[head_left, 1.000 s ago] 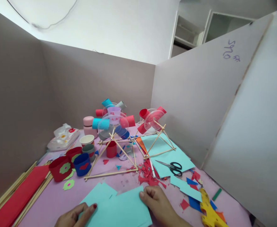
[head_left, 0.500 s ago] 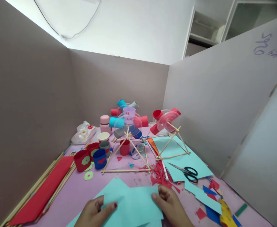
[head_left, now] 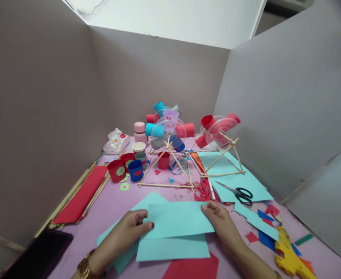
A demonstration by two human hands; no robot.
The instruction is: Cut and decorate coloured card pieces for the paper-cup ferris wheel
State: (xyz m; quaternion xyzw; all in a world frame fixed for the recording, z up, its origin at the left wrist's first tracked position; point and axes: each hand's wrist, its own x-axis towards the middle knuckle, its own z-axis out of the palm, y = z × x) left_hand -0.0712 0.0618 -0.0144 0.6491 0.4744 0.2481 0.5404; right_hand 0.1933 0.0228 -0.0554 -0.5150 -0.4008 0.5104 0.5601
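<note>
A rectangular sheet of light teal paper (head_left: pixel 179 220) is held between my two hands, raised a little over the near part of the table. My left hand (head_left: pixel 135 224) pinches its left edge, thumb on top. My right hand (head_left: pixel 217 215) grips its upper right corner in the same way. Under it lies another teal sheet (head_left: pixel 173 248), with a further teal sheet (head_left: pixel 147 202) angled out to the left. A piece of red paper (head_left: pixel 193 267) shows below them at the near edge.
Scissors (head_left: pixel 240 193) lie on teal paper at right, near a yellow glue gun (head_left: pixel 289 255). Stick-framed wheels (head_left: pixel 169 135) with coloured paper cups stand behind, another wheel (head_left: pixel 221 131) beside them. Decorated cups (head_left: pixel 135 170) sit left of centre; a phone (head_left: pixel 37 255) lies near left.
The view has tilted downward, bringing the phone, glue gun and red paper into sight. The held teal sheet now appears flatter and separate from the sheet underneath.
</note>
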